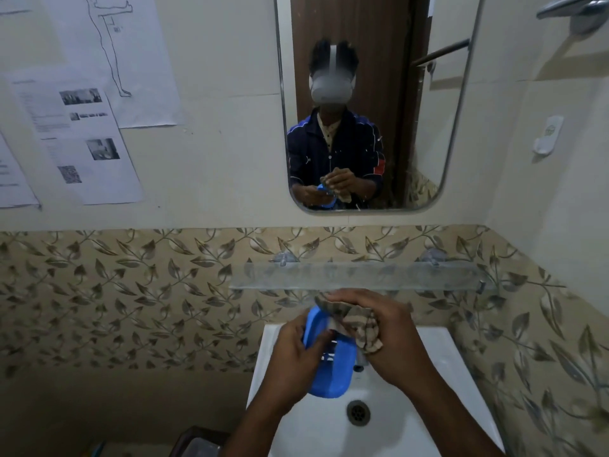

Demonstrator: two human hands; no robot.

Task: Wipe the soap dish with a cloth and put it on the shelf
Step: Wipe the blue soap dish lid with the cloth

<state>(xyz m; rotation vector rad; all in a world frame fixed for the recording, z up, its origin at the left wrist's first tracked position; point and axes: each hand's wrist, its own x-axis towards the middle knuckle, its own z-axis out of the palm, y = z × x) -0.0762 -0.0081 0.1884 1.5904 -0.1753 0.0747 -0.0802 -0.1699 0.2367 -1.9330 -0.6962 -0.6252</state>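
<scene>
No legible text on the wall papers (82, 140) (print too blurred).

Light level: dim, flat indoor light; your source is out of view.
Brightest area: white sink (438, 367).
Shadows: lower left corner nearly black.
Blur: your mirror (372, 103) reflection is soft.
Distortion: wide-angle bowing at edges; wall papers (82, 140) lean.

Both forearms are bare, no sleeves reaching the wrists. The mirror reflection (334, 127) shows a dark navy zip-up track jacket (356, 150) with thin white piping, blue shoulder panels, a red patch on one sleeve, and a white headset (331, 87) with a top strap.
</scene>
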